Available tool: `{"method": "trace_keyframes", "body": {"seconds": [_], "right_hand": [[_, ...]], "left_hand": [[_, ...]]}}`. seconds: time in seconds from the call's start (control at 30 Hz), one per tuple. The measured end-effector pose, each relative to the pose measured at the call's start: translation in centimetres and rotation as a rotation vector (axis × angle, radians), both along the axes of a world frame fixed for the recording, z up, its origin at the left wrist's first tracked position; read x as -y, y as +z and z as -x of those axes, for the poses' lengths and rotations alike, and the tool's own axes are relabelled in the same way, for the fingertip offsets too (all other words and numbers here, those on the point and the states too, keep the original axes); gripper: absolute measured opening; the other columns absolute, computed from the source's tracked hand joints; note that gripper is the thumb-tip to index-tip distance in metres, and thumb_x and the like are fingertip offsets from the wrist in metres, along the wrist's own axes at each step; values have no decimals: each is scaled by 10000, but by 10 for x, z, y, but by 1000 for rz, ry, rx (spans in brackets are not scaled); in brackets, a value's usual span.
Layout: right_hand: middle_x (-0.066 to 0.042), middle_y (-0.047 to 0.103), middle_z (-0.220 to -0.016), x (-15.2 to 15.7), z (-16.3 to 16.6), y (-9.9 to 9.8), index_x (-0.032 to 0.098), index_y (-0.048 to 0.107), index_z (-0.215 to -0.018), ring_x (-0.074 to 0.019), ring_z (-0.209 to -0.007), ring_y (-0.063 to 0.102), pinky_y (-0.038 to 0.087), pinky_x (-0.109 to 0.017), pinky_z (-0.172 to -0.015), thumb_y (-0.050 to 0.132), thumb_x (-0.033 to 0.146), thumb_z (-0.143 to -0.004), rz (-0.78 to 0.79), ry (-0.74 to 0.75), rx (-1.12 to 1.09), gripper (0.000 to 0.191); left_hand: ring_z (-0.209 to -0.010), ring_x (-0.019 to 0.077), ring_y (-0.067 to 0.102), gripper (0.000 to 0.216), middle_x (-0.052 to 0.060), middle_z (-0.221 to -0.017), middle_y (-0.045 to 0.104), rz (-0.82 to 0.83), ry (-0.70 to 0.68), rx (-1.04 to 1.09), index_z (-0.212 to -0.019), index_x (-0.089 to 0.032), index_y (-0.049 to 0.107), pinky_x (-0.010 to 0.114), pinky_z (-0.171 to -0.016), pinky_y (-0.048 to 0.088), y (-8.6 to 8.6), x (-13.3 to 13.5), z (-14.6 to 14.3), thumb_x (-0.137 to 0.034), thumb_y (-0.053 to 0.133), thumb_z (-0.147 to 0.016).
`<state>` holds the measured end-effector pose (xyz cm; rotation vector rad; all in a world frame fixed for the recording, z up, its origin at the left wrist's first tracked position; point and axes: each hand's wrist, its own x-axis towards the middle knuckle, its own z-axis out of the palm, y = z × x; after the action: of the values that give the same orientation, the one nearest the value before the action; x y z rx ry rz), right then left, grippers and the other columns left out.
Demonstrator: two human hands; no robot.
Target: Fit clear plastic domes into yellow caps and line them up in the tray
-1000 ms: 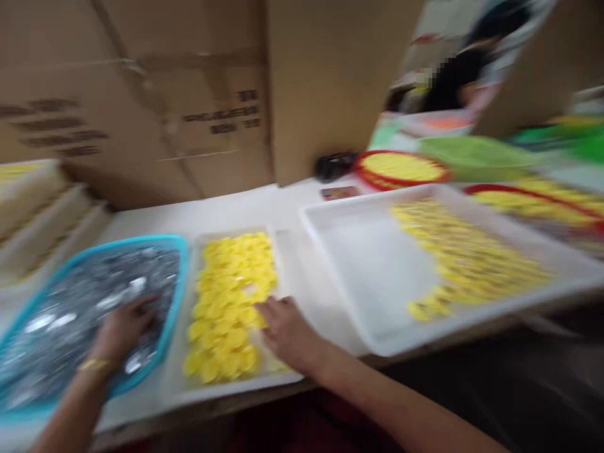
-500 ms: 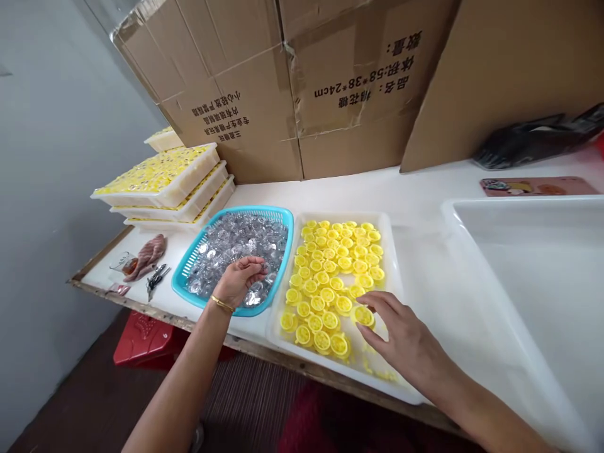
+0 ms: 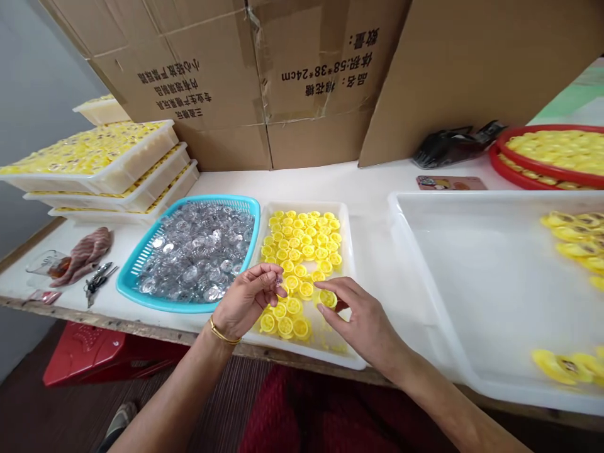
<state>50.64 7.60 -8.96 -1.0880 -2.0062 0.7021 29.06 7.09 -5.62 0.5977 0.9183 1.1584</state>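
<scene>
- worktop (image 3: 306,182), white
- blue basket (image 3: 126,277), clear discs (image 3: 198,251) inside
- white tray (image 3: 350,251), yellow cups (image 3: 292,255) inside, just right of basket
- right hand (image 3: 365,318): grip pinching one yellow cup (image 3: 326,298) over tray
- left hand (image 3: 245,299): grip pinching small clear piece (image 3: 279,281) near it

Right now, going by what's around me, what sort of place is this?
Probably a small workshop for handwork: a basket of clear pieces, a tray of yellow parts beside it, and stacked trays filled with yellow items.
</scene>
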Motion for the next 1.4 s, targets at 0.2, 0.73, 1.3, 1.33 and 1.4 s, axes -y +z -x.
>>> {"method": "trace_keyframes", "body": {"seconds": [0.2,0.73,1.3,1.33,1.4], "right_hand": [[-70,563,-997,6,5,4,211,639,-1112,-131,-792,630,583,-222,-598,540,162,-849,23,38,-59,285],[-68,576,-1037,8,-2,5,228,608,-1150,-166,-848,643,594,-296,-723,548,186,-859,-59,-22,69,301],[-79,573,-1050,12,3,-3,199,565,-1071,-207,-956,620,564,-354,-823,658,156,-774,3,-145,-80,314],[-80,567,-1056,12,3,-5,199,561,-1063,-206,-947,621,570,-350,-804,662,157,-770,22,-160,-95,313],[-79,567,-1056,11,4,-8,205,554,-1049,-200,-922,624,577,-338,-766,667,168,-769,56,-178,-119,304]], "left_hand": [[-617,91,625,181,27,-691,636,2,-48,37,-877,-114,691,141,-536,488,-10,2,-30,-212,738,-733],[-821,139,629,384,38,-865,692,-74,65,-237,-994,-163,699,251,-781,511,-26,6,-55,-201,799,-625],[-653,116,632,325,27,-763,676,78,164,-181,-903,-125,691,235,-662,519,-21,11,-52,-245,796,-620],[-676,125,641,344,32,-780,682,83,169,-169,-927,-127,687,239,-673,520,-19,12,-51,-243,797,-623],[-674,124,636,335,35,-777,683,66,177,-201,-930,-126,687,218,-629,506,-17,14,-52,-238,793,-633]]}}
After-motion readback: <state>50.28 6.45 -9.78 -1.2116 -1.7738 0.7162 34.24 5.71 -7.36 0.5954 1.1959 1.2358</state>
